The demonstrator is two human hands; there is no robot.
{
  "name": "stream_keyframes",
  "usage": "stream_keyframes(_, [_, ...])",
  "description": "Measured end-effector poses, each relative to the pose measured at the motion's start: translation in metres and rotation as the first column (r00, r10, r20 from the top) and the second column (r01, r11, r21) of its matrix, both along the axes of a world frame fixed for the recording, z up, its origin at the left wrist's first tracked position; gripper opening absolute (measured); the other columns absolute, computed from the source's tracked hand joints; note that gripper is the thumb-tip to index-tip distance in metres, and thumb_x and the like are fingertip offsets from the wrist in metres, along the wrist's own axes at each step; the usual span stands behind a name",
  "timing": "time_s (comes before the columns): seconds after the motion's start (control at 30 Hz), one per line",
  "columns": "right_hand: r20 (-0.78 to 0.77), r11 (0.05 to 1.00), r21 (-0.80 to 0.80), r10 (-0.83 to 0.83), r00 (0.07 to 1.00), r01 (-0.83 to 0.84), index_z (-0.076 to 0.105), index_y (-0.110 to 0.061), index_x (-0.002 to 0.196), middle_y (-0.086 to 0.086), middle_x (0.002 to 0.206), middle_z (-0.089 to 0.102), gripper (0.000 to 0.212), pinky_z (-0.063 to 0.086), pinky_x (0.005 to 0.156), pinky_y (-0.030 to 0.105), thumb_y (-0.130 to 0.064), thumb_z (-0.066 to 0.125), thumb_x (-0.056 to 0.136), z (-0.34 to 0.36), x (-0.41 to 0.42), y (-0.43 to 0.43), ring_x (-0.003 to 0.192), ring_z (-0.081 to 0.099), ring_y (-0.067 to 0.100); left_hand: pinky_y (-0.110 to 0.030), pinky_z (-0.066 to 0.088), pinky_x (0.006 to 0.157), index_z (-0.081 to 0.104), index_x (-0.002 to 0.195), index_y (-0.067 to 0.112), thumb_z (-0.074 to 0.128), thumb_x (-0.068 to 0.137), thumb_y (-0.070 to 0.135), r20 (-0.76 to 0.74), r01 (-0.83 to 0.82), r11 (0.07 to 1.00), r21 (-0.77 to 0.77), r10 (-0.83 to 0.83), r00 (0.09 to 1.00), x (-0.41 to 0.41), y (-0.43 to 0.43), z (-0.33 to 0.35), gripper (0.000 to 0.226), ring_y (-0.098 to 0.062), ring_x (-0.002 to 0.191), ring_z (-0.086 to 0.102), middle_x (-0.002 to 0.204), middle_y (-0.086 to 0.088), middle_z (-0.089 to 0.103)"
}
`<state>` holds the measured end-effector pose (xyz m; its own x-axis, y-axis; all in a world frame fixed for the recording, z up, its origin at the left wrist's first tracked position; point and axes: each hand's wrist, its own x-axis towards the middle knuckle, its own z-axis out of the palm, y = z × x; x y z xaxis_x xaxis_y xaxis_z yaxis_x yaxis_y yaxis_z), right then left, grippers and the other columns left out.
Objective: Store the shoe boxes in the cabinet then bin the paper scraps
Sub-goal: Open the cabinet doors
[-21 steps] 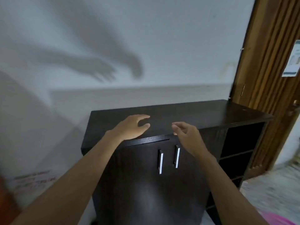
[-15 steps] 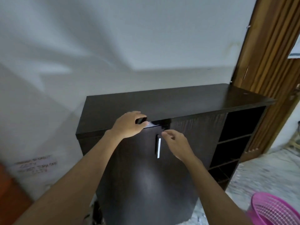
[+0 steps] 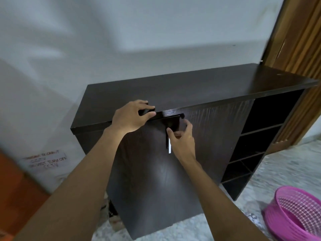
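A dark brown cabinet stands against the white wall. Its left door is swung a little outward. My left hand grips the top edge of that door, fingers curled over it. My right hand is at the seam between the two doors, thumb and fingers pinching the upper part of a silver handle. No shoe boxes or paper scraps are in view.
Open shelves fill the cabinet's right end. A pink mesh basket sits on the floor at the lower right. A slatted wooden door is behind the cabinet on the right. An orange object is at the far left.
Both hands dropped from above the cabinet top to the doors. The left hand took hold of the left door's top edge, the right hand took the handle, and the left door came outward.
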<state>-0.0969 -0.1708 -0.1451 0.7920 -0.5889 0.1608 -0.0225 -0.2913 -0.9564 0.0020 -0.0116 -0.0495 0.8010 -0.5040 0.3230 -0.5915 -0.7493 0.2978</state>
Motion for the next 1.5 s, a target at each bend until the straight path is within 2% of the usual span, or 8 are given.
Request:
stream_keyframes(0.1, [-0.063,0.998,-0.066,-0.023,0.998,0.019,0.02,-0.037,0.152,-0.012,0.085,0.069,0.076,0.047,0.084,0.031,-0.049,0.063,0.09,-0.004,0.004,0.0,0.087,0.064,0.01,-0.041,0.042,0.092,0.06,0.126,0.044,0.048,0.091,0.062,0.011,0.006,1.0,0.0,-0.006,1.0,0.001,0.0,0.001,0.041,-0.01,0.129,0.047,0.142,0.02,0.048])
stream_keyframes(0.63, [-0.103,0.978,-0.194,-0.098,0.99,0.076,0.048,-0.025,0.134,-0.008,0.064,0.065,0.051,0.049,0.088,0.036,-0.038,0.065,0.088,0.012,-0.08,0.029,0.075,0.063,0.003,-0.042,0.041,0.097,0.058,0.126,0.047,0.047,0.089,0.066,-0.029,0.052,0.999,0.012,-0.051,0.998,0.0,0.004,0.003,0.043,-0.015,0.131,0.046,0.145,0.017,0.047])
stream_keyframes(0.87, [-0.162,0.98,-0.165,-0.135,0.978,0.108,0.04,-0.031,0.135,-0.011,0.079,0.072,0.063,0.05,0.079,0.029,-0.055,0.069,0.084,0.01,-0.145,0.064,0.079,0.066,0.0,-0.042,0.036,0.104,0.056,0.131,0.045,0.048,0.089,0.065,-0.062,0.036,0.999,0.003,-0.035,0.997,-0.007,0.009,0.005,0.047,-0.019,0.137,0.042,0.151,0.011,0.042])
stream_keyframes(1.03, [-0.344,0.907,-0.417,-0.225,0.912,0.067,0.047,-0.036,0.106,-0.015,0.081,0.063,0.06,0.054,0.078,0.038,-0.085,0.053,0.071,0.021,-0.197,0.096,0.082,0.064,0.013,-0.041,0.023,0.117,0.044,0.145,0.028,0.044,0.094,0.058,-0.03,0.017,0.999,0.046,-0.016,0.999,-0.023,0.026,-0.005,0.059,-0.022,0.144,0.031,0.158,0.0,0.032])
stream_keyframes(1.13, [-0.227,0.945,-0.328,-0.071,0.971,-0.008,0.059,-0.02,0.086,-0.009,0.078,0.059,0.062,0.049,0.077,0.036,-0.081,0.046,0.081,0.029,-0.22,0.11,0.08,0.06,0.013,-0.043,0.019,0.119,0.038,0.148,0.022,0.043,0.094,0.058,0.002,0.036,0.993,0.109,-0.037,0.999,-0.029,0.05,-0.011,0.066,-0.022,0.147,0.025,0.159,-0.002,0.029])
stream_keyframes(1.27, [-0.121,0.925,0.171,0.36,0.925,-0.338,0.073,-0.028,0.115,-0.004,0.119,0.071,0.043,0.043,0.108,0.038,-0.057,0.048,0.096,0.042,-0.222,0.124,0.117,0.063,0.013,-0.042,0.013,0.12,0.032,0.151,0.017,0.043,0.094,0.057,-0.014,0.021,0.993,0.12,-0.019,1.0,-0.032,0.088,-0.013,0.07,-0.021,0.149,0.02,0.161,-0.003,0.024])
stream_keyframes(1.37, [-0.155,0.807,0.234,0.581,0.799,-0.542,0.065,-0.04,0.122,-0.009,0.125,0.068,0.026,0.04,0.111,0.039,-0.036,0.053,0.1,0.051,-0.217,0.142,0.12,0.061,0.01,-0.042,0.01,0.121,0.029,0.152,0.015,0.047,0.094,0.054,-0.055,0.03,0.994,0.103,-0.024,0.998,-0.037,0.111,-0.01,0.073,-0.022,0.149,0.016,0.161,-0.004,0.021])
stream_keyframes(1.5, [-0.222,0.745,0.236,0.666,0.712,-0.624,0.046,-0.036,0.145,-0.011,0.14,0.057,0.051,0.033,0.117,0.04,-0.035,0.06,0.096,0.052,-0.201,0.178,0.131,0.052,0.01,-0.041,0.009,0.121,0.026,0.153,0.012,0.051,0.094,0.05,-0.038,0.05,0.989,0.138,-0.045,0.998,-0.045,0.125,-0.006,0.074,-0.024,0.149,0.016,0.162,-0.007,0.02])
